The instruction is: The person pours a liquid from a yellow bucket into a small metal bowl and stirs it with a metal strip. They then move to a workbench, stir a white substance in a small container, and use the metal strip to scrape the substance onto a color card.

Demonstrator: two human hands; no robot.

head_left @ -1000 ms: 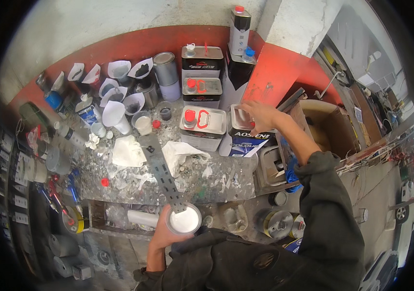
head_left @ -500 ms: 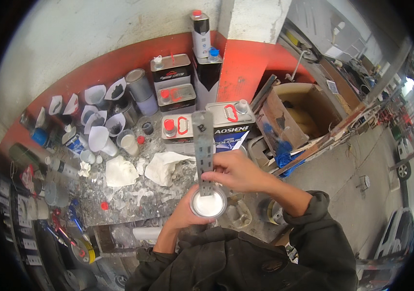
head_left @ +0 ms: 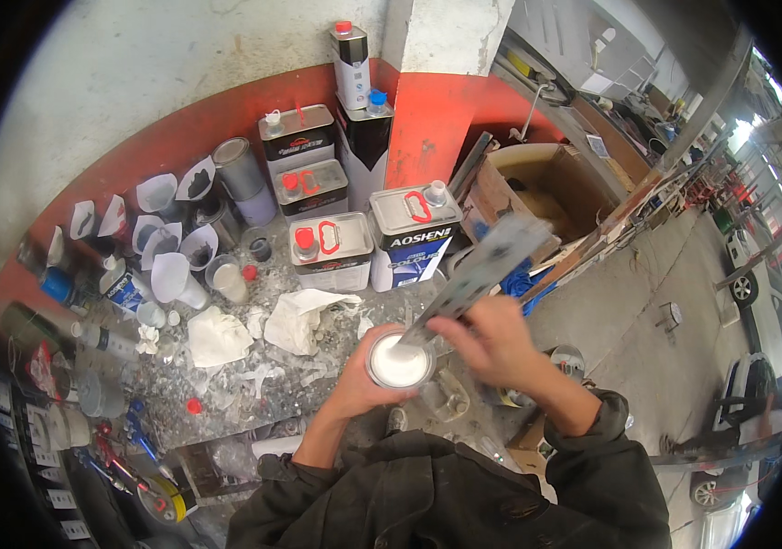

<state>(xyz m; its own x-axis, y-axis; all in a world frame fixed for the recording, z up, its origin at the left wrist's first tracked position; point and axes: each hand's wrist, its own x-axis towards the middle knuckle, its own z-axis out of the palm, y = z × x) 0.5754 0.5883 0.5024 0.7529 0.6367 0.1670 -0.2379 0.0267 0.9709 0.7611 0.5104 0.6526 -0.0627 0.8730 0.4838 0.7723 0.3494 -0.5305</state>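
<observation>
My left hand is wrapped round a clear cup of white liquid, held in front of my body near the table's edge. A long flat metal mixing stick leans to the right, its lower end at the liquid inside the cup. My right hand grips that stick just above the cup's rim, and its upper part is smeared by motion. Beyond the cup stand a can with a red cap and a blue-and-white can.
Crumpled white paper lies on the stained table. Cups with paper strainers and more cans line the wall. Spray guns hang at the left edge. A cardboard box stands right of the pillar.
The mixing stick has swung from upright to a rightward tilt, and my right hand has moved right with it. The cup stays in my left hand. The whole view has shifted slightly.
</observation>
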